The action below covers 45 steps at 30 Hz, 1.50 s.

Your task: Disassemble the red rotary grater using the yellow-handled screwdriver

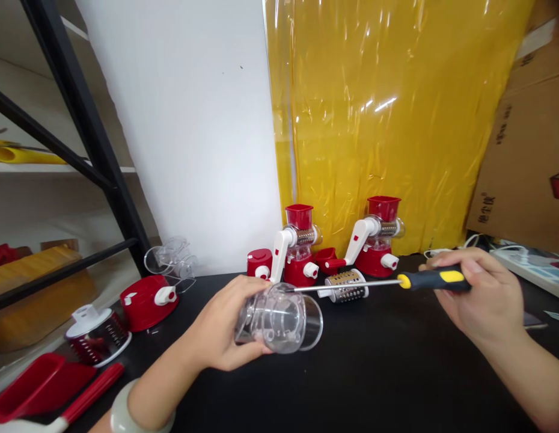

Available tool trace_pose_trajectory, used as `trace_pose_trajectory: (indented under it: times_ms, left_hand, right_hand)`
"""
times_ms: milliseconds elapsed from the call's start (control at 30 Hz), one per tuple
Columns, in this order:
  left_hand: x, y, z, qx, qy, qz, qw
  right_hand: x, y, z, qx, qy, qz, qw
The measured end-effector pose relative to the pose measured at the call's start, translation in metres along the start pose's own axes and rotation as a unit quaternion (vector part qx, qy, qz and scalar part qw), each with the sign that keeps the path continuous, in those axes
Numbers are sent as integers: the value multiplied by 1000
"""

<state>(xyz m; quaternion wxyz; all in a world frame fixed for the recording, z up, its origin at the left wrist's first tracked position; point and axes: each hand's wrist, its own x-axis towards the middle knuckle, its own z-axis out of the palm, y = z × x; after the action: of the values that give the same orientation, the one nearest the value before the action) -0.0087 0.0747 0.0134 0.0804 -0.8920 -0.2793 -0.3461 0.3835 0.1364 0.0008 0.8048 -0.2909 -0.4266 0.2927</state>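
Observation:
Over the black table, my left hand [229, 325] is wrapped round a clear plastic grater body [279, 322], which lies tilted with its round open end to the right. A screwdriver [433, 280] with a black and yellow handle is gripped in my right hand [489, 294]. Its long metal shaft points left, and the tip meets or overlaps the upper edge of the clear body; I cannot tell whether it touches. Just behind the shaft lies a metal grating drum [348, 285] with a white rim.
Two assembled red-and-white rotary graters [301, 252] [381, 240] stand at the back. On the left are a red base [148, 302], another clear body [174, 264], a drum [98, 337] and a red hopper [40, 385]. A black shelf frame [81, 108] and cardboard box [523, 144] flank the table.

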Motion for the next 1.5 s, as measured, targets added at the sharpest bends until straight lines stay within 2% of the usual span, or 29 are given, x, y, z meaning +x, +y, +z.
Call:
trace_pose_trajectory:
  times_ms: [133, 233, 300, 467, 567, 700, 800, 967, 1233, 1500]
  left_hand:
    - [-4, -9, 5, -17, 74, 87, 993]
    - [-4, -10, 6, -8, 105, 140, 985]
    - [-2, -9, 5, -2, 114, 157, 981]
    - [2, -4, 1, 27, 109, 155, 982]
    - [3, 4, -1, 89, 84, 122, 985]
    - [4, 17, -1, 196, 36, -14, 980]
    - [5, 23, 1, 201, 20, -65, 977]
    - [7, 26, 7, 176, 9, -85, 981]
    - [7, 24, 12, 166, -27, -109, 980]
    - [6, 24, 12, 151, -39, -116, 981]
  right_hand:
    - [-2, -5, 0, 27, -4, -13, 1000]
    - [0, -6, -1, 33, -6, 0, 999]
    - [2, -5, -2, 32, -8, 10, 999]
    - [3, -2, -3, 37, -21, 7, 999]
    - [2, 0, -3, 26, -13, -5, 1000]
    - [1, 5, -7, -25, -19, -32, 999]
    - [1, 11, -13, -73, -23, -47, 996]
    - [5, 19, -20, -121, -50, -32, 991]
    - [9, 28, -23, -112, -80, 2, 990]
    - [15, 30, -24, -131, -103, 4, 986]
